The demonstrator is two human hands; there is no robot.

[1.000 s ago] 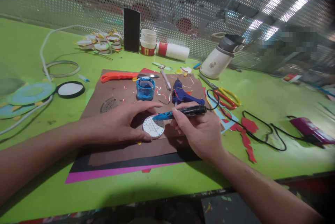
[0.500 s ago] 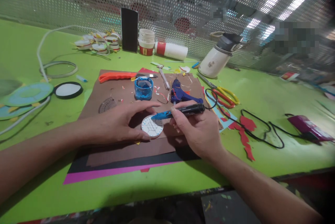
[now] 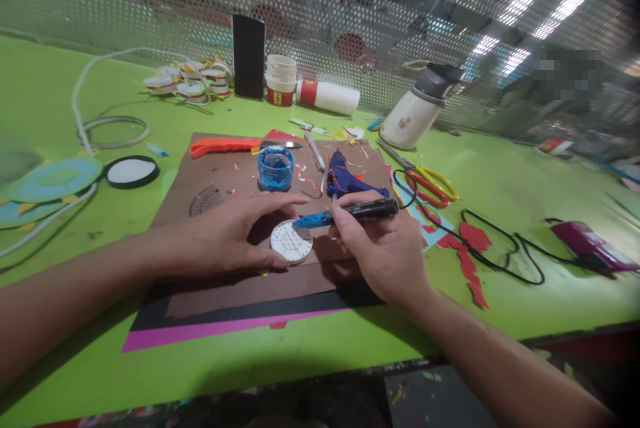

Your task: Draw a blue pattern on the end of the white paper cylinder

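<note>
A small round white disc (image 3: 289, 245), marked with dark lines and blue dots round its rim, is gripped at its left side by my left hand (image 3: 240, 231), thumb at the near edge and fingers arched over the far side. My right hand (image 3: 380, 248) pinches a black and blue marker pen (image 3: 350, 213). Its blue tip end points left, over the disc's upper right part; whether it touches cannot be made out. Just beyond my hands stand a blue-stained glass jar (image 3: 276, 171) and a dark blue glue gun (image 3: 350, 178), both on brown card (image 3: 200, 281).
An orange-handled cutter (image 3: 225, 145) lies behind the jar. Scissors (image 3: 425, 178) and a looped black cord (image 3: 500, 268) are to the right. Farther back stand a phone (image 3: 249, 58), paper cups (image 3: 327, 96) and a white bottle (image 3: 413, 115). A black-rimmed lid (image 3: 131, 173) lies left.
The marker has shifted slightly right, its tip end moving a little toward the disc's right side. My left hand and the disc stay almost still.
</note>
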